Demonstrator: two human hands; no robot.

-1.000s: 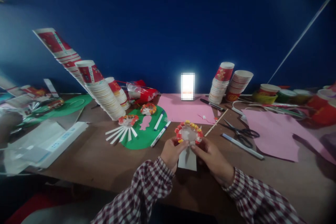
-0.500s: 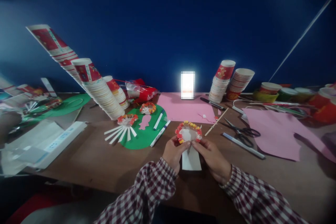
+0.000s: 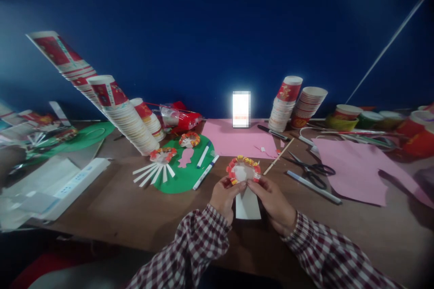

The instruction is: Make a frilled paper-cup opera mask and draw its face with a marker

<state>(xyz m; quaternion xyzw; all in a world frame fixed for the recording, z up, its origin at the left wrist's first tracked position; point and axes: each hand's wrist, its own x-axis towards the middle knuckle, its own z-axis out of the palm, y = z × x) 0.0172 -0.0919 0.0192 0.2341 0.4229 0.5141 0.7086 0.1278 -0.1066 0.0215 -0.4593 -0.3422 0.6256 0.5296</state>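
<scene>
Cutout point(image 3: 247, 198) is up between my two hands in the head view, over the middle of the surface point(image 3: 129, 198), toward its near edge. It has a ring with a red and yellow rim, and a white tail points back at me. My left hand point(image 3: 224, 198) pinches the base of the ring from one side, and my right hand point(image 3: 275, 205) pinches it from the other, the thumbs nearly meeting where the tail begins. From my feed I can't tell if the tail touches the surface.

Left of the hands, a green sheet point(image 3: 171, 181) bears a pink fish point(image 3: 185, 157), two markers point(image 3: 206, 172) and a small ring point(image 3: 190, 139). A fanned cutout point(image 3: 162, 156) overlaps the sheet's left side, its white strips spread toward the near edge.

Toward the far edge I see a pink sheet point(image 3: 233, 142) with a knife point(image 3: 272, 132) at its right side, and leaning stacks of cups point(image 3: 125, 115) to the left. Right of my hands lie a stick point(image 3: 278, 157), a blue-white pen point(image 3: 313, 187) and scissors point(image 3: 312, 174), whose handles reach onto another pink sheet point(image 3: 356, 171) toward the right edge.
</scene>
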